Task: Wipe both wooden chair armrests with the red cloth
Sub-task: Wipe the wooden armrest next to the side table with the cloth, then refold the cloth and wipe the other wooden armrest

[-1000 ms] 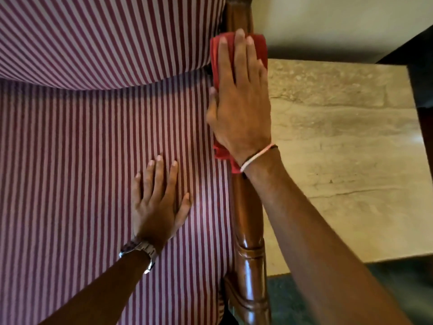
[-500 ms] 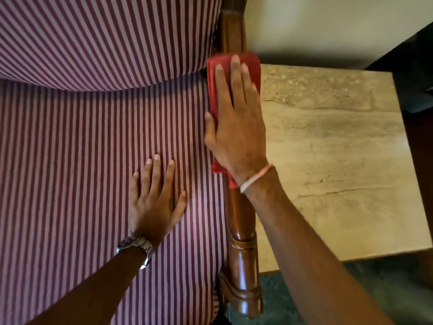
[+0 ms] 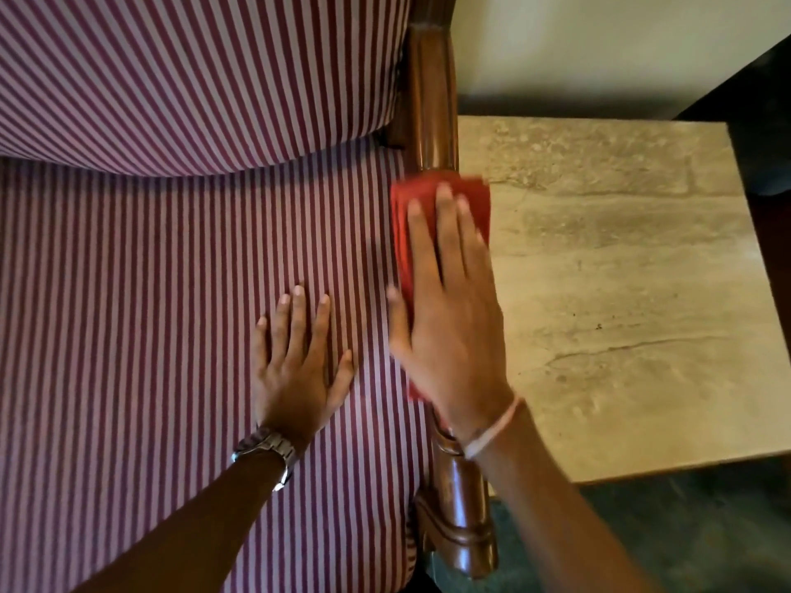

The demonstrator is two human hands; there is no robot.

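The dark polished wooden armrest [image 3: 430,100] on the chair's right side runs from the top of the view down to its carved front end. A folded red cloth [image 3: 421,199] lies across its middle. My right hand [image 3: 449,318] presses flat on the cloth with fingers stretched along the armrest. My left hand [image 3: 295,361], with a metal watch at the wrist, rests flat and spread on the striped seat cushion [image 3: 128,314] just left of the armrest. The other armrest is out of view.
A beige stone-topped side table [image 3: 620,293] stands right against the armrest. A pale wall is behind it, dark furniture at the far right, and dark floor at the bottom right. The striped backrest [image 3: 192,70] fills the top left.
My right hand has slid the red cloth along the armrest toward me, from near the backrest to the armrest's middle. My left hand has stayed flat on the seat.
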